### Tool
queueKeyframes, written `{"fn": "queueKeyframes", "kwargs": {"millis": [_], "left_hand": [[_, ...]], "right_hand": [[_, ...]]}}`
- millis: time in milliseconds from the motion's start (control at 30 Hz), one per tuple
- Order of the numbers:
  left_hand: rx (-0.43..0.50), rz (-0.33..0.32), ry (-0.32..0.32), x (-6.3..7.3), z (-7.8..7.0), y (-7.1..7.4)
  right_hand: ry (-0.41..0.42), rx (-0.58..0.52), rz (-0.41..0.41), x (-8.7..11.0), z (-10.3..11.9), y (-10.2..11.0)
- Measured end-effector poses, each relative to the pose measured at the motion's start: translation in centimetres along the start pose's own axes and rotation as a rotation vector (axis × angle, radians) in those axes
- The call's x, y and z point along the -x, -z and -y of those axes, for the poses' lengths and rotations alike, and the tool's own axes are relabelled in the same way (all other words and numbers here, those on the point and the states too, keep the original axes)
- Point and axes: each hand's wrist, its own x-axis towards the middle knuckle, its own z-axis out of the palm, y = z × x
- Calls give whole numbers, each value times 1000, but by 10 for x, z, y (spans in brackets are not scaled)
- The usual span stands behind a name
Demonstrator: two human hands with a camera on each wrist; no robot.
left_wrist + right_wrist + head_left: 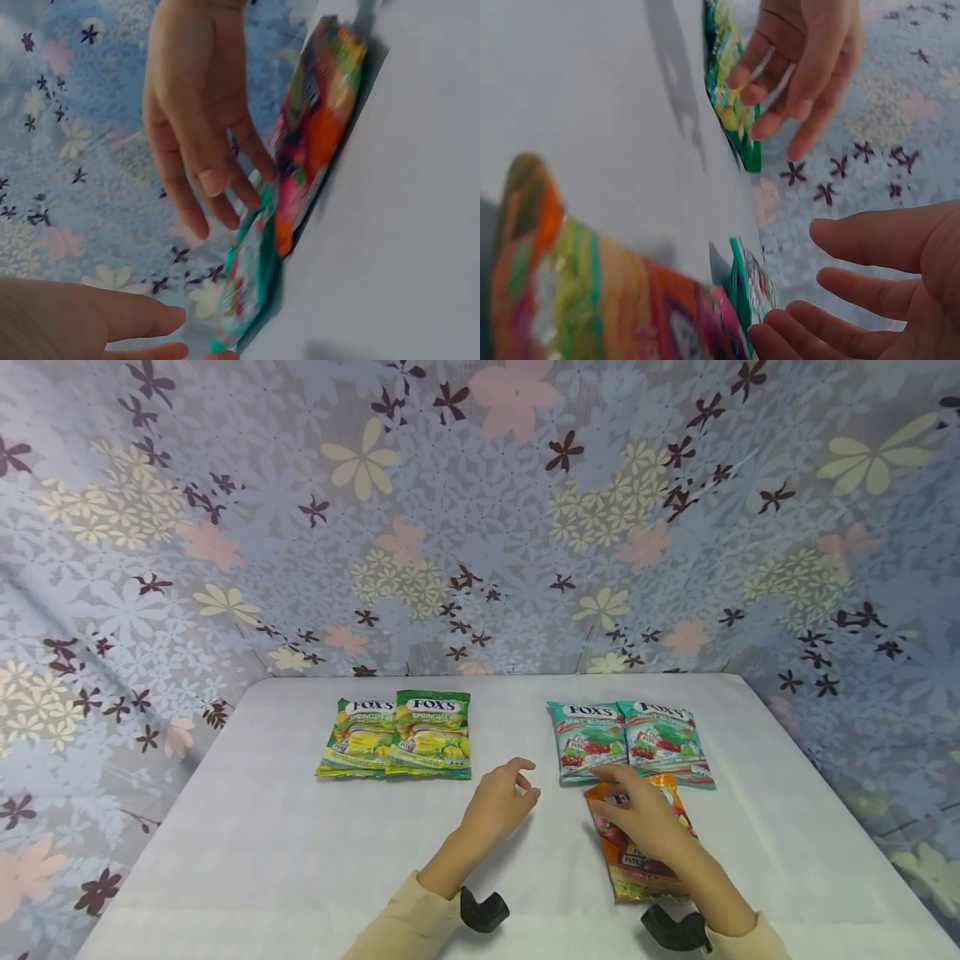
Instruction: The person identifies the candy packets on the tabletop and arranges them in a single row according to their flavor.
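My right hand (641, 818) hovers over an orange Fox's candy bag (648, 881), its fingers spread and loosely bent with nothing gripped. In the right wrist view those fingers (870, 292) show beside the bag's colourful front. Just beyond it lie two teal Fox's Mint Blossom bags (588, 747) (671, 743), side by side and overlapping. My left hand (498, 802) hangs above the cloth between the candy groups, relaxed and holding nothing. To its left, two green-yellow Fox's Spring Tea bags (356, 743) (431, 739) overlap each other.
A white cloth (300, 860) covers the table, whose far edge meets a flower-patterned curtain (480, 527) that also runs down both sides. Black wrist-camera mounts (483, 912) (675, 931) stick out at both cuffs.
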Motion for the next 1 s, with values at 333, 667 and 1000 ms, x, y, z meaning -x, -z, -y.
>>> {"fn": "queueKeyframes", "kwargs": {"millis": [333, 667, 1000], "left_hand": [[51, 148, -35, 12, -14, -40], [59, 257, -47, 18, -31, -61], [160, 291, 11, 20, -30, -66]], "right_hand": [[-59, 4, -28, 18, -7, 13], [-240, 42, -26, 33, -23, 37], [-481, 66, 87, 38, -50, 60]]}}
